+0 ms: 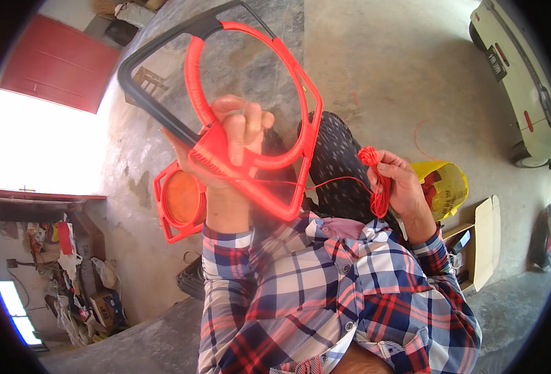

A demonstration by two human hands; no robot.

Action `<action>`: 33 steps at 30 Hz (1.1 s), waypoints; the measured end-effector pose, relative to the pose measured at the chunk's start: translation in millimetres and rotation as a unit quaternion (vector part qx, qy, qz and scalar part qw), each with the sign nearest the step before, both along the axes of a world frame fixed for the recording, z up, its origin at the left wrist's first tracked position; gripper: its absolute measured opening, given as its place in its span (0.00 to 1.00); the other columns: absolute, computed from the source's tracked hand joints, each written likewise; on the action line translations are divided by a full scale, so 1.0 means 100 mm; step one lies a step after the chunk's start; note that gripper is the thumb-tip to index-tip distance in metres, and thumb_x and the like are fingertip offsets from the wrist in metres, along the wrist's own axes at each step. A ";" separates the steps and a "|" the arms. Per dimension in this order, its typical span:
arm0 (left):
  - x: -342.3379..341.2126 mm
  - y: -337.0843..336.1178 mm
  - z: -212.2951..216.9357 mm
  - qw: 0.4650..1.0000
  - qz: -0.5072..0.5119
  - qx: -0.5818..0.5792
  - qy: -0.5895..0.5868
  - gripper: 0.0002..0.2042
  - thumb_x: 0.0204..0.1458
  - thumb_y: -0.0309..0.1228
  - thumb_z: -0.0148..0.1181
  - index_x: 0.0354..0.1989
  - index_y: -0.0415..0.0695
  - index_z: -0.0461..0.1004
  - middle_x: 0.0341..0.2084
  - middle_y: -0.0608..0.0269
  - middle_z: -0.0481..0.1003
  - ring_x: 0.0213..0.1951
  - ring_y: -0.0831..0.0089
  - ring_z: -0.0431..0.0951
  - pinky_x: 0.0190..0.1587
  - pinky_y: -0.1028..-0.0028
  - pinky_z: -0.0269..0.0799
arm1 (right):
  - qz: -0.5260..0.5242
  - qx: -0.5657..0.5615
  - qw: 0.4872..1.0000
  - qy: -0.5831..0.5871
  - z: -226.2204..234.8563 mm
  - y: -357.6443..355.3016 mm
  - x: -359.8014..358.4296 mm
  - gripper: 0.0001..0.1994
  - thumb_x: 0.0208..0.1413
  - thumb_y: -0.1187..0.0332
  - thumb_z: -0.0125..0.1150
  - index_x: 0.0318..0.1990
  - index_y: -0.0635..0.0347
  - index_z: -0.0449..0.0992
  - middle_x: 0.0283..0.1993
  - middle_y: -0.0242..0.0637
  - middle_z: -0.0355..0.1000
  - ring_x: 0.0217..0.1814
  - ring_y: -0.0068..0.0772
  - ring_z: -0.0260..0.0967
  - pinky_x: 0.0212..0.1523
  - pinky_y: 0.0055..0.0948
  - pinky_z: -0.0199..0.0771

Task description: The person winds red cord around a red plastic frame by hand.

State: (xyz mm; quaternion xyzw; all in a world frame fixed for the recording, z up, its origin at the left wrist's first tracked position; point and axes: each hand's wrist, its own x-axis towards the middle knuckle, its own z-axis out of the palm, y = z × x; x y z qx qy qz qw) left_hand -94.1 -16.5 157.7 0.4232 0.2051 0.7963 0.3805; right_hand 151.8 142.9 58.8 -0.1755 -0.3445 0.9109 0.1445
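My left hand (222, 165) grips a black rectangular frame with a ring inside it (154, 93), raised in front of my chest. Red cord is wound tightly round much of the ring and the lower and right sides. Black still shows along the upper and left edges. The fingers come up through the ring and curl, with one laid against the red wrapping. To the right, my right hand (403, 181) is closed round a bundle of red cord (380, 196). A single strand (338, 181) runs from that bundle across to the frame.
A second red frame with an orange round middle (182, 196) lies on the floor at left. At right are a yellow bag (450, 187) with red stuff inside and an open cardboard box (481, 243). A white vehicle (518, 75) stands far right; clutter (69, 274) fills the lower left.
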 end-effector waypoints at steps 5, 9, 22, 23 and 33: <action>-0.02 -0.03 0.01 0.999 -0.005 0.051 -0.008 0.25 0.56 0.58 0.47 0.46 0.48 0.71 0.06 0.76 0.61 0.23 0.80 0.54 0.40 0.73 0.53 | 0.000 0.015 1.000 0.013 0.05 -0.04 -0.10 0.07 0.55 0.73 0.56 0.41 0.62 0.72 0.27 0.31 0.69 0.24 0.18 0.62 0.24 0.17 0.60; -0.02 -0.13 0.04 0.999 -0.033 -0.008 0.007 0.26 0.53 0.59 0.46 0.42 0.46 0.70 0.07 0.78 0.61 0.21 0.80 0.53 0.32 0.76 0.50 | 0.048 0.085 0.994 0.050 0.18 -0.09 -0.29 0.10 0.52 0.74 0.62 0.43 0.63 0.75 0.26 0.24 0.67 0.22 0.11 0.57 0.21 0.16 0.52; 0.51 0.43 0.54 0.884 0.339 -0.181 0.266 0.20 0.65 0.45 0.36 0.31 0.42 0.64 0.17 0.62 0.67 0.13 0.81 0.61 0.19 0.80 0.55 | 0.066 0.219 0.957 0.176 0.68 -0.37 -0.46 0.26 0.48 0.68 0.71 0.54 0.63 0.69 0.50 0.33 0.70 0.52 0.19 0.66 0.52 0.21 0.66; 0.53 0.54 0.56 0.878 0.352 -0.212 0.244 0.22 0.64 0.49 0.40 0.30 0.41 0.67 0.15 0.66 0.66 0.15 0.81 0.63 0.20 0.80 0.58 | 0.066 0.223 0.957 0.174 0.71 -0.38 -0.46 0.26 0.48 0.68 0.71 0.54 0.63 0.69 0.50 0.33 0.70 0.52 0.19 0.66 0.52 0.21 0.66; 0.44 0.45 -0.32 0.908 0.103 -0.375 -0.154 0.15 0.58 0.35 0.44 0.43 0.36 0.70 0.39 0.56 0.74 0.39 0.69 0.73 0.45 0.69 0.70 | 0.022 0.074 0.996 -0.037 0.11 -0.25 -0.51 0.10 0.55 0.71 0.63 0.44 0.65 0.75 0.34 0.32 0.76 0.31 0.17 0.70 0.33 0.17 0.71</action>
